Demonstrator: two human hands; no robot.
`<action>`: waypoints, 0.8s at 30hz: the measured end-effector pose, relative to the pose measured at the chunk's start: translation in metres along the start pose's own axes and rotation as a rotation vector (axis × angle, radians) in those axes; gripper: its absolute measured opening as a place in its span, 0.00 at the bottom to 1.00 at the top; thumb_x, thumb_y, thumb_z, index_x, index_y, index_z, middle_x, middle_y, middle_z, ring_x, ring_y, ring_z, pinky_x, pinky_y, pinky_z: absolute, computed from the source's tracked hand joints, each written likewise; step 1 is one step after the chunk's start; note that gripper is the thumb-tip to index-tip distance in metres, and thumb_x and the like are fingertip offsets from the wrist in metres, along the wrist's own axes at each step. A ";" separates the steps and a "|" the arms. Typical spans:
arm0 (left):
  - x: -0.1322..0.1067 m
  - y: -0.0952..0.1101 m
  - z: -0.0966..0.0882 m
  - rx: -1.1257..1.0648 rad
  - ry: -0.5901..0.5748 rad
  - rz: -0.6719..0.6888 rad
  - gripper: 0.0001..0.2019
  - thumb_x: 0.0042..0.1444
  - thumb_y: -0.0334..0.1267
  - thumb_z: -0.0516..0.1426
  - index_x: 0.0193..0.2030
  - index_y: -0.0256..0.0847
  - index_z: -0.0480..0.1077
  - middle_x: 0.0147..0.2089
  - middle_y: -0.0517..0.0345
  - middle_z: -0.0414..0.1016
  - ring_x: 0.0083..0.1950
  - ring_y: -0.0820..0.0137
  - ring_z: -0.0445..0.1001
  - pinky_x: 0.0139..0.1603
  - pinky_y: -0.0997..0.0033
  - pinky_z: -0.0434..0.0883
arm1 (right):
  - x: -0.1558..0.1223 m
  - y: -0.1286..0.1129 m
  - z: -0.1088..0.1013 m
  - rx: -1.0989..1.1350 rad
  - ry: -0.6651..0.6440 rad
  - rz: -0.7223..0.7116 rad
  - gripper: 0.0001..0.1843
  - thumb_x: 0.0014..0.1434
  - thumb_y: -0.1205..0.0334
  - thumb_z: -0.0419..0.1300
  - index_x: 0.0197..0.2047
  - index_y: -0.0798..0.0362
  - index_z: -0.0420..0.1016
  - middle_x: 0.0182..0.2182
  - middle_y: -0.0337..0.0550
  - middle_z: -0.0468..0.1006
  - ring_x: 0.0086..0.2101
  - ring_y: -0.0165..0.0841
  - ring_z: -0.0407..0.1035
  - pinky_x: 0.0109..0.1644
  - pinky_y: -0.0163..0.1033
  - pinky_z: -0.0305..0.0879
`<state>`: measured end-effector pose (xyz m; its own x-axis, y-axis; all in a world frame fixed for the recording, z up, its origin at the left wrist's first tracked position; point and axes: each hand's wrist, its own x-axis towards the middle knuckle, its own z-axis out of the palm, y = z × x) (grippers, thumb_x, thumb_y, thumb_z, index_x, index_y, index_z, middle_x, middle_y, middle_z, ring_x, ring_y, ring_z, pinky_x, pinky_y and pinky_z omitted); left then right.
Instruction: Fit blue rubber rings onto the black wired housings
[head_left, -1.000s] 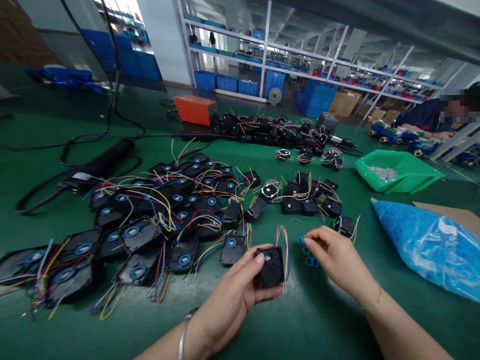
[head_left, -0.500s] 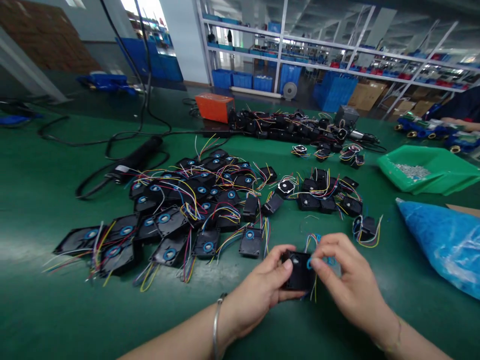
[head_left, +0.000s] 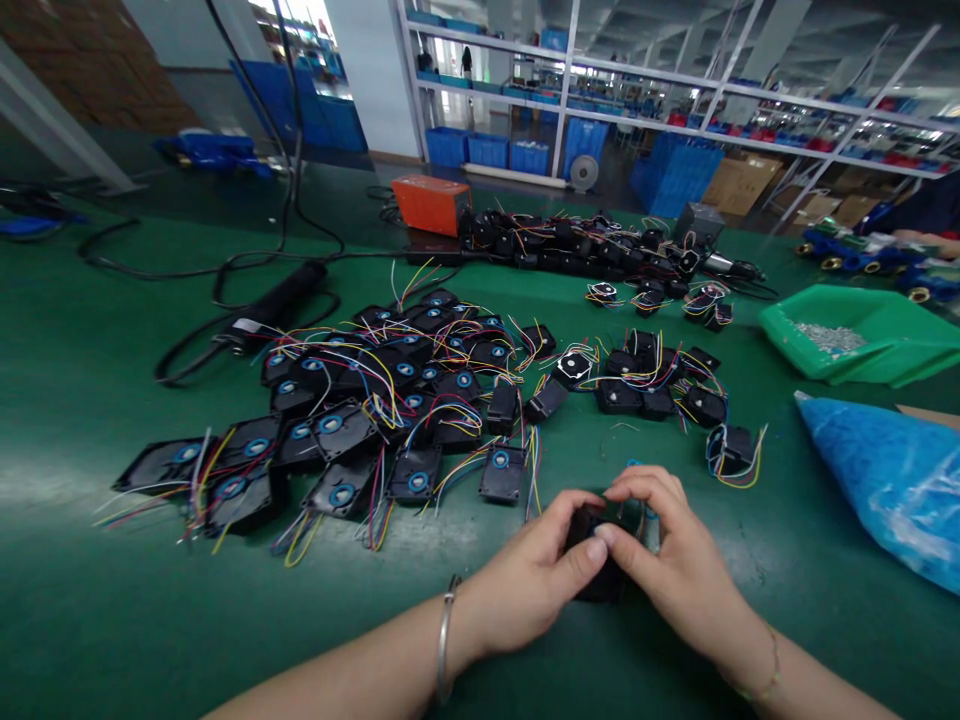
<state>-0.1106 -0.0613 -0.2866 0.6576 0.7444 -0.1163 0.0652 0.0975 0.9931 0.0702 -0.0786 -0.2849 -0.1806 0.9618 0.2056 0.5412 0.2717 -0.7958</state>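
Observation:
My left hand (head_left: 536,570) grips a small black plastic housing (head_left: 596,588) from its left side, thumb on the top face. From the other side my right hand (head_left: 667,550) closes on the same housing, its thumb pressing beside the left thumb and its index finger at the far edge. Only a sliver of blue, likely the blue ring, shows by the thumb tips; fingers hide the rest. Small blue pieces lie on the table just behind the right hand. Left of the hands, a similar housing (head_left: 502,474) with a blue ring and coloured wires lies face up.
A heap of wired black housings (head_left: 341,430) spreads to the left, with a smaller group (head_left: 634,395) ahead. On the right are a green bin (head_left: 900,340) of small parts and a blue plastic bag (head_left: 885,480). An orange box (head_left: 431,203) and a black corded tool (head_left: 277,300) lie farther back.
My right hand has moved left with the blue ring onto the housing's top face. Its thumb now meets my left thumb there, and the ring is mostly covered.

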 end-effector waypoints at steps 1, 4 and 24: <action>0.000 0.001 -0.001 0.039 -0.003 0.024 0.21 0.60 0.47 0.49 0.56 0.37 0.54 0.52 0.49 0.63 0.53 0.62 0.61 0.56 0.58 0.60 | 0.001 0.000 0.000 0.017 -0.029 0.018 0.11 0.57 0.57 0.59 0.43 0.46 0.66 0.44 0.41 0.66 0.48 0.39 0.58 0.52 0.47 0.52; -0.002 0.003 -0.002 0.119 -0.008 0.073 0.20 0.61 0.44 0.48 0.57 0.37 0.54 0.52 0.50 0.63 0.53 0.63 0.62 0.55 0.60 0.60 | 0.003 0.000 -0.001 0.074 -0.141 0.051 0.09 0.59 0.55 0.56 0.44 0.44 0.67 0.45 0.40 0.67 0.48 0.39 0.58 0.52 0.47 0.51; 0.003 0.010 -0.010 -0.034 0.265 -0.120 0.14 0.60 0.47 0.47 0.49 0.45 0.53 0.33 0.61 0.65 0.24 0.72 0.70 0.18 0.76 0.65 | 0.024 0.016 -0.043 -0.530 0.227 -0.178 0.15 0.62 0.55 0.50 0.50 0.49 0.65 0.46 0.44 0.69 0.47 0.39 0.61 0.51 0.47 0.55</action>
<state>-0.1155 -0.0513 -0.2777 0.4272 0.8724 -0.2375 0.1024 0.2144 0.9714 0.1096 -0.0496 -0.2680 -0.1572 0.8672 0.4725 0.8650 0.3518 -0.3578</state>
